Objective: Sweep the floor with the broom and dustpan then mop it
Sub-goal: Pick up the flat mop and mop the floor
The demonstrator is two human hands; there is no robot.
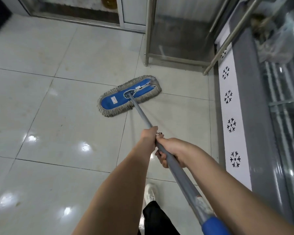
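Left hand [149,137] and right hand [174,152] clamp fingers [163,159] round one mop handle [142,114], its blue head [119,99] on the floor [66,116] ahead.

Mop [129,95] on floor [58,116] (centre)

Shop, likely food store: glass-topped chest freezer [234,141], steel counter frame [148,31], tiled floor [58,116].
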